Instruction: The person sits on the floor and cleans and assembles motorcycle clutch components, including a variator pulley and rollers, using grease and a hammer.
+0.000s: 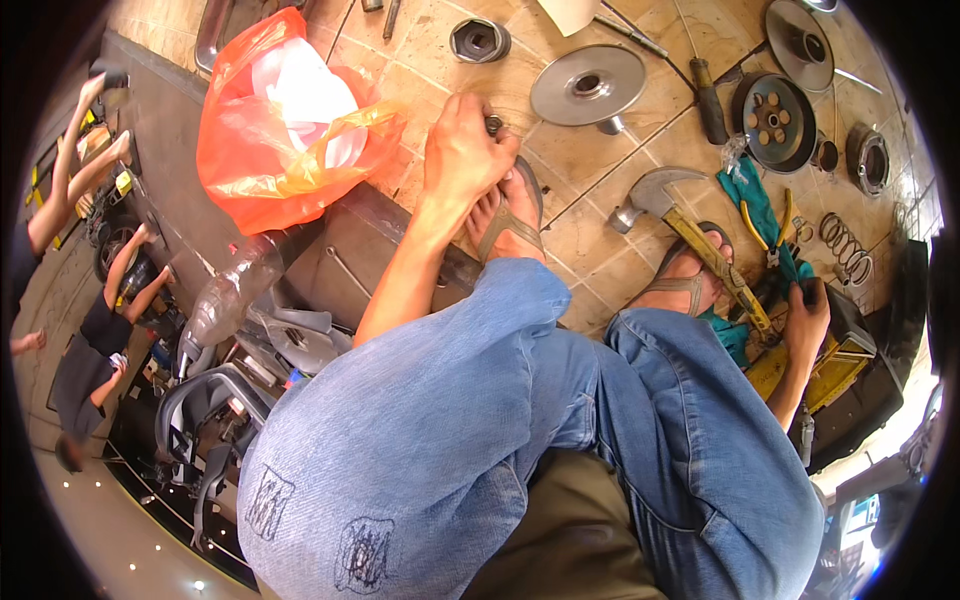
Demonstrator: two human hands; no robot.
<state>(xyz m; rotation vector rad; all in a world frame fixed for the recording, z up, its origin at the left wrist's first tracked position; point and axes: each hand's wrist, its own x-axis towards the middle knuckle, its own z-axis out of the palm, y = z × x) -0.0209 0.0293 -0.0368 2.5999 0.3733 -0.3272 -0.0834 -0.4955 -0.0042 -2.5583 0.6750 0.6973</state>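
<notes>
Beside my left foot, my left hand is low over the tiles, its fingers curled round a small dark round metal part. Only the end of that part shows. At the far right, my right hand is curled at the edge of a yellow toolbox, close to a teal cloth; what its fingers hold is hidden. Pliers with yellow handles lie on the cloth. A hammer with a worn yellow handle slants between my right foot and the toolbox.
An orange plastic bag stands left of my left hand. Ahead lie a large socket, a metal pulley disc, a screwdriver, a dark clutch drum and a coil spring. A wrench rests left. Other people are at the left edge.
</notes>
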